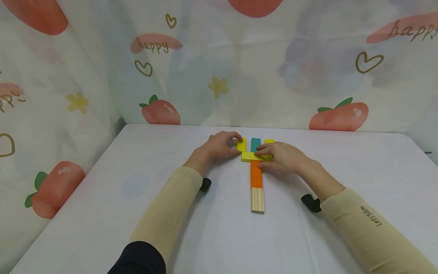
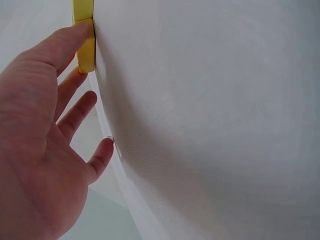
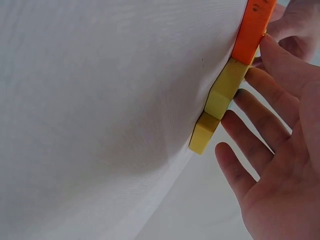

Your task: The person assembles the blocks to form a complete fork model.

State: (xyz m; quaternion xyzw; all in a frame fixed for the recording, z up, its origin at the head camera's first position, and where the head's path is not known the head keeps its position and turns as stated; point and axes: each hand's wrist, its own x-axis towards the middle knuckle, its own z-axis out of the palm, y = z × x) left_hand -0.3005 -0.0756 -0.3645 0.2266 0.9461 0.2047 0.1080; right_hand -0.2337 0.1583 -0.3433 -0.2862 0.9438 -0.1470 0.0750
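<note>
My left hand (image 1: pixel 220 144) holds the left yellow block (image 1: pixel 241 145) between thumb and forefinger; the other fingers are spread apart in the left wrist view. Just below this block lies a yellow-green crosswise block (image 1: pixel 249 156). My right hand (image 1: pixel 285 156) rests against that crosswise block, its fingers fairly straight in the right wrist view. Its thumb (image 3: pixel 280 57) is by the orange block (image 3: pixel 252 32). Above the crosswise block stand a teal block (image 1: pixel 255 144) in the middle and another yellow block (image 1: pixel 269 141) at right, partly hidden by my right hand.
A pale wooden piece with grooves (image 1: pixel 257 200) continues the orange column toward me. The blocks lie on a white-covered table (image 1: pixel 219 236). Behind it hangs a printed cloth (image 1: pixel 239 76) with fruit and hearts.
</note>
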